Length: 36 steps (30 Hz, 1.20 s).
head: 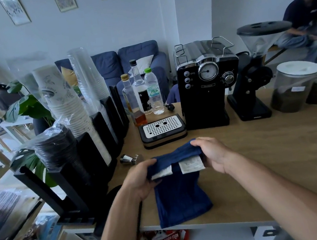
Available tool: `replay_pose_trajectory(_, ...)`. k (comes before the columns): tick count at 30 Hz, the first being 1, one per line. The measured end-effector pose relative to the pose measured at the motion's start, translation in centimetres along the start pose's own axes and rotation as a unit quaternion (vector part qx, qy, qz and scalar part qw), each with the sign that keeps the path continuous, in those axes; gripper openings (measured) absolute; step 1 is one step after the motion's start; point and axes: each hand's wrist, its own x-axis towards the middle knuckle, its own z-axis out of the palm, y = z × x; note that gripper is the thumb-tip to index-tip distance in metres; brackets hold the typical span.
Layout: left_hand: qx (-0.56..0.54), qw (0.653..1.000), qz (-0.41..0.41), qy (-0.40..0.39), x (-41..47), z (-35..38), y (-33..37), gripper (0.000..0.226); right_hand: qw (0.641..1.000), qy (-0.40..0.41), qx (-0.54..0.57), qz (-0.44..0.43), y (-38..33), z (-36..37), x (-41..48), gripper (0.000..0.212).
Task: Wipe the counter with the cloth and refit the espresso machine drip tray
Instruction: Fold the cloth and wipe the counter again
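Note:
A dark blue cloth [180, 196] with two white labels hangs over the wooden counter [275, 152] near its front edge. My left hand [140, 179] grips its upper left corner. My right hand [212, 153] pinches the upper right edge, and the lower part of the cloth lies on the counter. Beyond the cloth the drip tray [162, 130], black with a perforated metal grid, sits on the counter. It is out of the black espresso machine [205, 88], just to the machine's left.
A metal tamper [131, 159] lies left of the cloth. Cup stacks in black holders [73, 122] line the left side. Three bottles [142, 95] stand behind the tray. A grinder [253, 86] and jars [294, 89] stand to the right. A person [305, 20] sits at back right.

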Motion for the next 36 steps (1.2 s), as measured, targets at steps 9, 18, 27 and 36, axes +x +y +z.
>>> replay_pose_trajectory(9, 0.048, 0.99, 0.125, 0.039, -0.2, 3.4, 9.1, 0.01, 0.99, 0.061, -0.045, -0.115, -8.0, 1.1, 3.5, 0.026)
replay_pose_trajectory(18, 0.151, 0.978, 0.129, 0.062, -2.0, 2.1, 5.3, 0.013, 0.989, 0.054, -0.088, -0.106, -4.2, -0.6, 0.3, 0.01)
replay_pose_trajectory(27, 0.128, 0.99, 0.052, -0.003, -3.0, -1.1, -4.1, 0.023, 0.999, -0.046, -0.012, 0.025, 3.4, -3.7, -3.7, 0.037)
replay_pose_trajectory(36, 0.357, 0.918, 0.116, -0.128, -4.5, -4.3, -6.1, 0.044, 0.966, -0.165, -0.198, 0.001, 5.3, -5.9, -4.6, 0.034)
